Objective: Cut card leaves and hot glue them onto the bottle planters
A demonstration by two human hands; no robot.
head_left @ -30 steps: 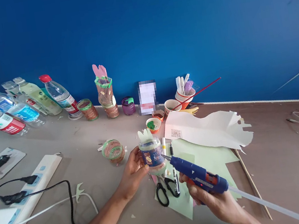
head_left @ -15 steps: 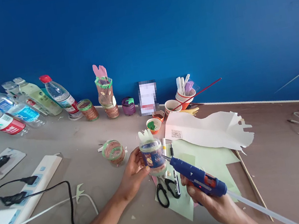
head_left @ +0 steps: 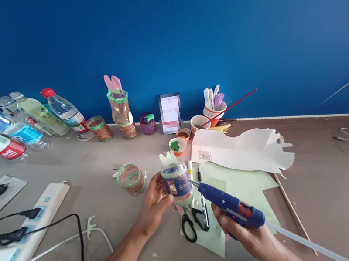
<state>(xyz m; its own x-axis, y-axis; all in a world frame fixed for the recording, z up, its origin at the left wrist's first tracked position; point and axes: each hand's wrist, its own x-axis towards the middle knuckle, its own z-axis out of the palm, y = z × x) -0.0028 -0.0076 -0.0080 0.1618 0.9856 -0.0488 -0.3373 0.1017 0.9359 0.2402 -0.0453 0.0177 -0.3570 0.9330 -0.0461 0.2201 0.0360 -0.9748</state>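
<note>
My left hand is closed round the left side of a plastic bottle cup that carries a dark blue picture band and pale paper petals at its rim. In my right hand is a blue hot glue gun, gripped by its handle, with a clear glue stick running out of its back end. The gun's nozzle tip points at the right edge of the blue band; whether it touches cannot be told. Black-handled scissors and a pen lie just below and right of the cup, on green paper.
Painted bottle cups stand left of and behind my hands. Plastic bottles line the back left, near a power strip with cables. Paint cups and a torn white paper sheet lie behind the gun. A thin stick rests at right.
The view has shifted slightly, so the background things sit a little further left. Both hands keep their hold, and the nozzle stays at the cup's right side.
</note>
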